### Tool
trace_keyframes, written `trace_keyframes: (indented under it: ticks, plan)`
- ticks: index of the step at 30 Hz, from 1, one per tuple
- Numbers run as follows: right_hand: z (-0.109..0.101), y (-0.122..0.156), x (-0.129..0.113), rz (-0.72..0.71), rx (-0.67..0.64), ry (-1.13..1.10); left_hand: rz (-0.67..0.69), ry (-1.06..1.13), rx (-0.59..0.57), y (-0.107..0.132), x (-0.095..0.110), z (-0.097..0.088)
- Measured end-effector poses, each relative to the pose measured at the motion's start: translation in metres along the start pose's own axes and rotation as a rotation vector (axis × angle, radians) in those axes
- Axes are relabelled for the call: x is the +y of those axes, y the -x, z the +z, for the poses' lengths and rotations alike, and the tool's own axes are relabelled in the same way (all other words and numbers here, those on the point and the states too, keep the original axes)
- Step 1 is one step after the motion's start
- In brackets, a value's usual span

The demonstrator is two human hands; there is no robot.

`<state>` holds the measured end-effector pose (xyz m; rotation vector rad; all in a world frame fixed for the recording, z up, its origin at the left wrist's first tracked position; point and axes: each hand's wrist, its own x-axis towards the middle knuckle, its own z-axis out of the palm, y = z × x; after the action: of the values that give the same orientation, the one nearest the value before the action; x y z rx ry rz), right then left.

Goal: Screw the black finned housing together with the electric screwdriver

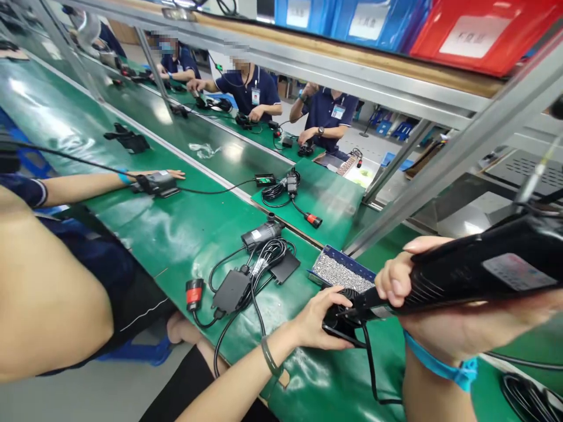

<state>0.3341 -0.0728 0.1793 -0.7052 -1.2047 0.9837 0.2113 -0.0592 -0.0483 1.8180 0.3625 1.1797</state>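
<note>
In my right hand (453,334) is a black electric screwdriver (461,272), gripped around its body and held nearly level, tip pointing left. The tip meets a black plastic part (338,326) that my left hand (314,319) grasps from its left side. A black cable hangs from that part to the table. Just behind it sits a blue bin (345,256) full of small silver screws (338,272). To the left lies a pump-like black unit (263,233) with a coiled cable (268,258), a flat black box (231,291) and a red-banded connector (194,295).
At left, a co-worker's arm (83,186) reaches beside a grey-black unit (158,183). Another cable bundle (277,189) lies across the rail. A metal post (422,181) slants close behind my hands, under a shelf with blue and red bins (484,35). Several co-workers sit opposite.
</note>
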Motion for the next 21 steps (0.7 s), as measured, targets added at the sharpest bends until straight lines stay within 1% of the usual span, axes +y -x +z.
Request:
trace_keyframes:
  ticks: [3, 4, 6, 8, 11, 13, 15, 19, 20, 21]
  plan:
    - [0.011, 0.001, 0.004, 0.002, -0.042, 0.020, -0.020, -0.016, -0.015, 0.000, -0.001, 0.000]
    - [0.013, 0.002, 0.004, 0.014, -0.038, 0.013, -0.019, -0.023, -0.017, 0.000, -0.001, 0.000]
    - [0.015, 0.003, 0.002, 0.040, 0.010, -0.001, -0.019, -0.035, -0.019, 0.000, -0.001, 0.001]
    - [0.015, 0.004, 0.001, 0.053, 0.008, -0.013, -0.018, -0.042, -0.017, 0.000, -0.002, 0.001]
    - [0.012, 0.003, 0.003, 0.050, -0.051, -0.034, -0.009, -0.049, -0.004, 0.000, -0.001, 0.002]
    - [0.010, 0.003, 0.005, 0.049, -0.035, -0.044, 0.000, -0.052, -0.004, 0.000, -0.001, 0.002]
    - [0.009, 0.004, 0.007, 0.053, -0.045, -0.052, -0.002, -0.055, -0.010, 0.000, 0.000, 0.001]
    - [0.011, 0.005, 0.012, 0.081, -0.138, -0.076, -0.021, -0.061, -0.036, 0.000, -0.001, 0.000]
    - [0.011, 0.006, 0.013, 0.081, -0.140, -0.079, -0.019, -0.066, -0.036, 0.000, -0.001, 0.000]
    - [0.011, 0.006, 0.012, 0.078, -0.113, -0.075, -0.012, -0.076, -0.032, 0.000, -0.001, 0.001]
